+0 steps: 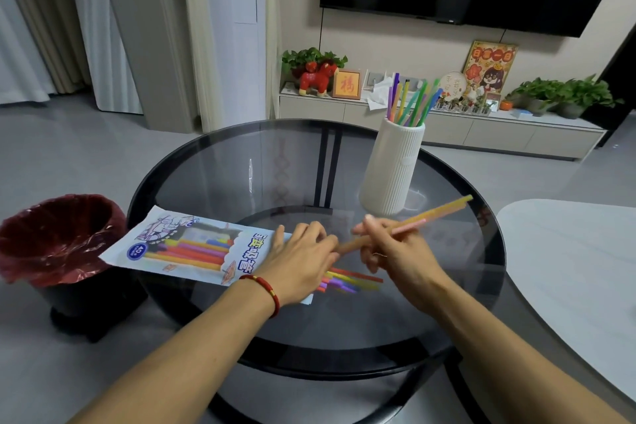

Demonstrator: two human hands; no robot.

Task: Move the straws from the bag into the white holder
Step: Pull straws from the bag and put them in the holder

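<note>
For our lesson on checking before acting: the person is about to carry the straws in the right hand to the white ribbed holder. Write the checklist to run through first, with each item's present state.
1. Right hand grips the orange and pink straws: ok.
2. Those straws are fully out of the printed paper straw bag: ok.
3. Left hand presses the bag flat on the round glass table: ok.
4. White ribbed holder stands upright: ok.
5. Room left among the coloured straws already in the holder: cannot tell.
6. All straws moved: not ok, loose straws at the bag's mouth remain.

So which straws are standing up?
The straws in the white holder: that bunch stands upright, while the rest lie in the bag or the right hand.
</note>
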